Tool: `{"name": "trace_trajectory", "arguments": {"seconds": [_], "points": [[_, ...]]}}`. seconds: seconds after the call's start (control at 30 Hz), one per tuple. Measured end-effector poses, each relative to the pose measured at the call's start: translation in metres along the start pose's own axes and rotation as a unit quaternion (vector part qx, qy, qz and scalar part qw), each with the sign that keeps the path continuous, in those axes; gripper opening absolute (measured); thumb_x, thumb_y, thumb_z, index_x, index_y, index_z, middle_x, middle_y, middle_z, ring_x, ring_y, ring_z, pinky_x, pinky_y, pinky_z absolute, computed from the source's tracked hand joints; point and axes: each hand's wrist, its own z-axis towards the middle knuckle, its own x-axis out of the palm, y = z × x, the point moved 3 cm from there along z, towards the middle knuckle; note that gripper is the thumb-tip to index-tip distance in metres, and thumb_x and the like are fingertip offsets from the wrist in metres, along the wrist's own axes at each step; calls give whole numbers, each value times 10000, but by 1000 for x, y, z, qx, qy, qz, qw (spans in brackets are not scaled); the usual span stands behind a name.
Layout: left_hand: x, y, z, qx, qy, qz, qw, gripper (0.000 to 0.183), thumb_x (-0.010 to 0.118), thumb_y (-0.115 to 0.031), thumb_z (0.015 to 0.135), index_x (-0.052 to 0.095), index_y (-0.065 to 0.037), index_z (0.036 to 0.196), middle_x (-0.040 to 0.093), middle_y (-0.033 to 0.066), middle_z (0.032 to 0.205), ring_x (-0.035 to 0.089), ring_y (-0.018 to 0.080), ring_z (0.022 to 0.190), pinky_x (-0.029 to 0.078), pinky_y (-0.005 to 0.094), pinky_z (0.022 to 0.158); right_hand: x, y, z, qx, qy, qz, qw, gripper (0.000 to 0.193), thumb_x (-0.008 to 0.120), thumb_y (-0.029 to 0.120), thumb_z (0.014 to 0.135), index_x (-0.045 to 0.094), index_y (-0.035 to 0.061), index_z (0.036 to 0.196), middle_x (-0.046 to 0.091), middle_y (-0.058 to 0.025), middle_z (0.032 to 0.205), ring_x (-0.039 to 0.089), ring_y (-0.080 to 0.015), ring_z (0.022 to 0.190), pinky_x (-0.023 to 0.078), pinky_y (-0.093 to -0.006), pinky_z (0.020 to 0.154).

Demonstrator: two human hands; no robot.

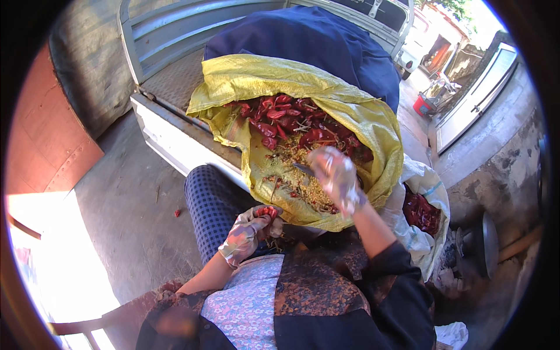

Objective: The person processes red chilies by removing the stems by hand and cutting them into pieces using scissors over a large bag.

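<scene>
My left hand [244, 234], in a patterned glove, is closed around a red dried chili pepper [267, 212] just off the front edge of a yellow woven sack [256, 70]. My right hand [336, 175], gloved the same way and blurred by motion, is over the sack's open mouth. From its fingers a thin, dark, blade-like tool [303, 169] points left; its handle is hidden in the grip. Behind that hand, a heap of red dried chili peppers [286, 116] fills the back of the sack. Pale yellow seeds [303, 189] and bits of stalk are scattered across the nearer fabric.
The sack rests by a truck bed [175, 81] with a raised metal side, in front of dark blue cloth [309, 41]. At right, a white sack [440, 201] holds more red peppers. Farther off are a red bucket [422, 105] and a white door [475, 99].
</scene>
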Motion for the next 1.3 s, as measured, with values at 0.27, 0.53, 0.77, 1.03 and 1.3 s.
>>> {"name": "trace_trajectory", "arguments": {"seconds": [0.27, 0.53, 0.77, 1.03, 1.3], "points": [[9, 7, -2, -79, -3, -87, 993, 298, 482, -12, 897, 533, 34, 1187, 575, 61, 898, 534, 144, 788, 449, 288, 718, -42, -9, 76, 278, -83, -443, 848, 404, 504, 396, 906, 550, 161, 1232, 506, -69, 1332, 423, -271, 1270, 277, -384, 1086], [6, 12, -1, -108, -10, -147, 983, 185, 557, -88, 847, 574, -32, 1022, 471, 35, 772, 440, 154, 682, 387, 314, 664, -42, 11, 30, -64, 69, -493, 865, 516, 641, 115, 780, 508, 186, 1273, 552, -111, 1231, 596, -322, 1016, 493, -392, 868], [-12, 19, 4, -118, 25, -208, 971, 191, 621, -150, 828, 564, -70, 992, 511, 25, 795, 435, 142, 638, 376, 295, 617, -52, 16, 0, -39, 61, -90, 993, 458, 595, 76, 861, 482, 46, 1304, 605, -76, 1051, 560, -141, 888, 468, -255, 741], [-21, 18, 3, -121, 72, -237, 961, 160, 575, -137, 863, 554, -68, 1007, 511, 25, 783, 430, 124, 613, 363, 274, 583, -18, 39, -13, 141, 55, 117, 981, 379, 625, 178, 881, 538, 37, 1221, 641, -39, 906, 477, -24, 573, 319, -167, 473], [-21, 8, -3, -112, 110, -236, 959, 197, 611, -176, 838, 551, -75, 996, 486, 6, 731, 399, 114, 579, 340, 274, 568, -25, 18, 30, -73, 42, -408, 909, 443, 608, 94, 800, 518, 57, 1232, 511, -222, 1247, 520, -362, 1124, 435, -390, 932]]}}
